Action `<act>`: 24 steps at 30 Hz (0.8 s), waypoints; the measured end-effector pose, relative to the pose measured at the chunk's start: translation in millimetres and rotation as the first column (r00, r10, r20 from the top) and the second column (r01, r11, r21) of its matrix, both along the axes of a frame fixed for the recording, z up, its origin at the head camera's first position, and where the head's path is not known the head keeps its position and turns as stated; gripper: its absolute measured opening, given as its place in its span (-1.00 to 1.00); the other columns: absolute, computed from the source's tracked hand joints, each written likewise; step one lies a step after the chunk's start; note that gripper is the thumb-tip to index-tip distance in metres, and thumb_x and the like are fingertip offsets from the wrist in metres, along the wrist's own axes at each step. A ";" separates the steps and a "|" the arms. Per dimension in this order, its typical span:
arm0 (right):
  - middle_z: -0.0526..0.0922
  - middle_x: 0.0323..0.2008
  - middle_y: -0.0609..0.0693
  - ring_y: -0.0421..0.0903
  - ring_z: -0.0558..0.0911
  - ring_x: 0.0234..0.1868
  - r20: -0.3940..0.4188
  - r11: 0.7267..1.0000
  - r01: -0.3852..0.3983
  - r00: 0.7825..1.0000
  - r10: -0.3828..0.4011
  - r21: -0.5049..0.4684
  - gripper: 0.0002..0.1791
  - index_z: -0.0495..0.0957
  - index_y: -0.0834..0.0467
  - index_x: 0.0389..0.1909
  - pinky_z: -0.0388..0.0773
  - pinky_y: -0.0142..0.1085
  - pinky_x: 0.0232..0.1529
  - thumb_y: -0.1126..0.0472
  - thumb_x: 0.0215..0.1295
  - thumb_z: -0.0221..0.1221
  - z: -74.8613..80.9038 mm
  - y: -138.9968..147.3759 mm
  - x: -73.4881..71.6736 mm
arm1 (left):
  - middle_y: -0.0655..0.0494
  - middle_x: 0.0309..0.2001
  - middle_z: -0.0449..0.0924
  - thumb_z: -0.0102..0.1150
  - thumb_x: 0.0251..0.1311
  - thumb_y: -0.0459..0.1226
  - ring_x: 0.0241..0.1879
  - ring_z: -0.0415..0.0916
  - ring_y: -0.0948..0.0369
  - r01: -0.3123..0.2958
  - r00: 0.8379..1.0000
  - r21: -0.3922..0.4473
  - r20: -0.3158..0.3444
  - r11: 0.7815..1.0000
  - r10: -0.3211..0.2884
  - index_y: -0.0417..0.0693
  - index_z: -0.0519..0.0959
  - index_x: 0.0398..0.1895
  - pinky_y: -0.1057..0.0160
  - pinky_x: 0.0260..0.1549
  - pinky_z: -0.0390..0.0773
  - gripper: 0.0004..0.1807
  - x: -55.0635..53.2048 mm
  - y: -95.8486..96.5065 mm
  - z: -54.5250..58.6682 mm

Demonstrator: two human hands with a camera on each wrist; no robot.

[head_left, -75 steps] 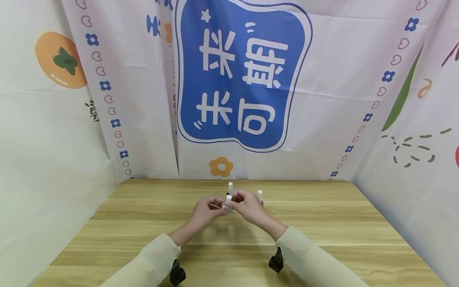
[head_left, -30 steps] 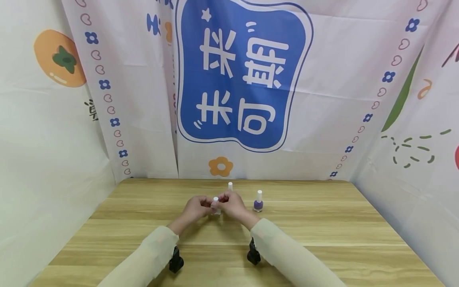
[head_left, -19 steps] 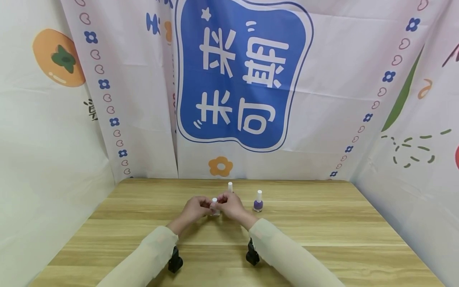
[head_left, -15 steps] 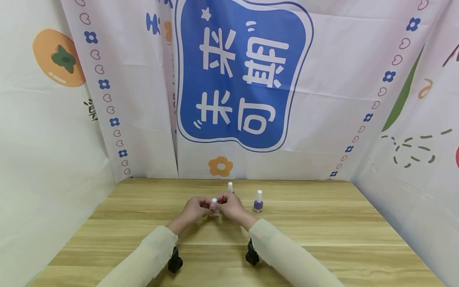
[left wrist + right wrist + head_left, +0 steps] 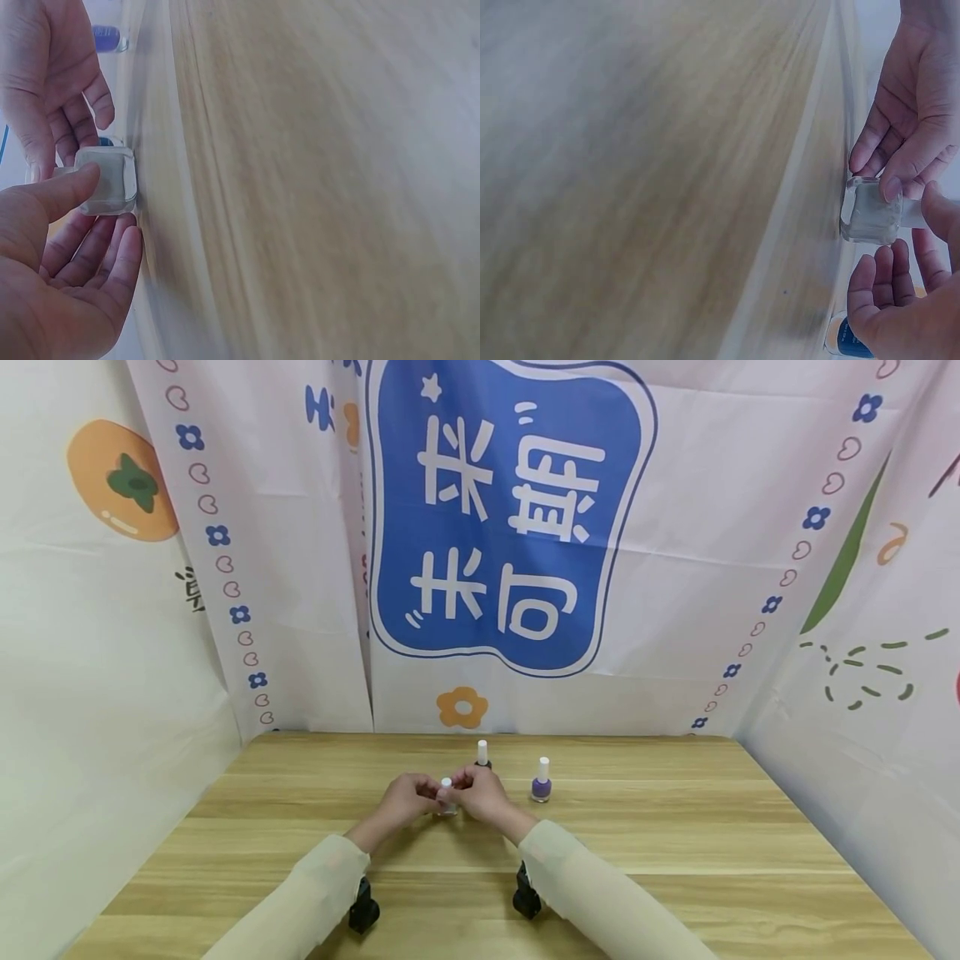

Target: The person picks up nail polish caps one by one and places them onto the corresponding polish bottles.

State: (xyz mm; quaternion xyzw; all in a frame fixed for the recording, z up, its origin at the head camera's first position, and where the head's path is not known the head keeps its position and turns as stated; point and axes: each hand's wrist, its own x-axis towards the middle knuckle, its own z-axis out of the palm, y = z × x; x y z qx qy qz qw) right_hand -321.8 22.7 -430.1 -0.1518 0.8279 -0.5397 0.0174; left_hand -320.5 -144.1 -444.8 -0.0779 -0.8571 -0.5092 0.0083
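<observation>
A clear nail polish bottle (image 5: 871,214) with a white cap (image 5: 446,782) is upright between both hands. My left hand (image 5: 407,799) pinches its square glass body, the thumb lying across the front in the left wrist view. My right hand (image 5: 484,793) holds the white cap between thumb and index finger, the other fingers loosely bent. The base is at or very near the tabletop; contact is hard to tell. Just behind the right hand stands a dark nail polish bottle (image 5: 482,750) with a white cap, partly covered by that hand.
A purple nail polish bottle (image 5: 541,789) with a white cap stands upright to the right of the hands. The wood-grain table (image 5: 637,835) ends at a printed cloth backdrop (image 5: 675,635), with cloth walls on both sides.
Both hands have moved left and down with the clear nail polish bottle, bringing it lower, toward the tabletop. The purple bottle, mostly hidden before, is now in full view. The grips look the same.
</observation>
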 end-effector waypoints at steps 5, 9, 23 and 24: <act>0.56 -0.43 -0.05 -0.17 0.48 -0.39 0.011 1.000 0.002 1.000 -0.002 -0.001 -0.81 0.57 0.25 -0.32 0.44 -0.36 -0.37 0.24 0.17 0.37 -2.1 -1.1 -1.5 | 0.10 -0.42 0.64 0.38 -0.03 -0.52 -0.36 0.56 0.21 0.007 1.000 -0.006 -0.003 1.000 -0.007 -0.25 0.65 -0.34 0.24 -0.34 0.59 -0.84 -0.2 -1.5 -0.7; 0.57 -0.42 -0.03 -0.18 0.48 -0.38 0.014 1.000 0.002 1.000 -0.002 -0.001 -0.80 0.57 0.27 -0.31 0.44 -0.37 -0.37 0.25 0.17 0.37 -2.0 -1.6 -0.1 | 0.08 -0.41 0.64 0.36 0.00 -0.53 -0.35 0.57 0.19 0.025 1.000 0.003 0.009 1.000 -0.025 -0.27 0.64 -0.32 0.24 -0.32 0.60 -0.84 -0.3 -2.7 -1.7; 0.57 -0.39 -0.02 -0.16 0.49 -0.36 0.015 1.000 0.003 1.000 -0.004 0.004 -0.76 0.57 0.28 -0.26 0.47 -0.36 -0.36 0.24 0.17 0.38 -1.0 0.3 -0.6 | 0.09 -0.41 0.62 0.39 -0.02 -0.50 -0.35 0.55 0.20 0.014 1.000 -0.013 0.013 1.000 -0.014 -0.25 0.63 -0.30 0.25 -0.33 0.58 -0.81 -0.7 -1.8 -0.2; 0.56 -0.38 -0.03 -0.16 0.49 -0.35 0.016 1.000 0.004 1.000 -0.004 0.010 -0.76 0.57 0.27 -0.25 0.47 -0.36 -0.35 0.23 0.17 0.37 -0.7 0.8 -1.0 | 0.10 -0.40 0.62 0.40 -0.02 -0.48 -0.35 0.54 0.21 0.008 1.000 -0.018 0.017 1.000 -0.007 -0.23 0.64 -0.31 0.25 -0.33 0.58 -0.81 -0.9 -1.5 0.5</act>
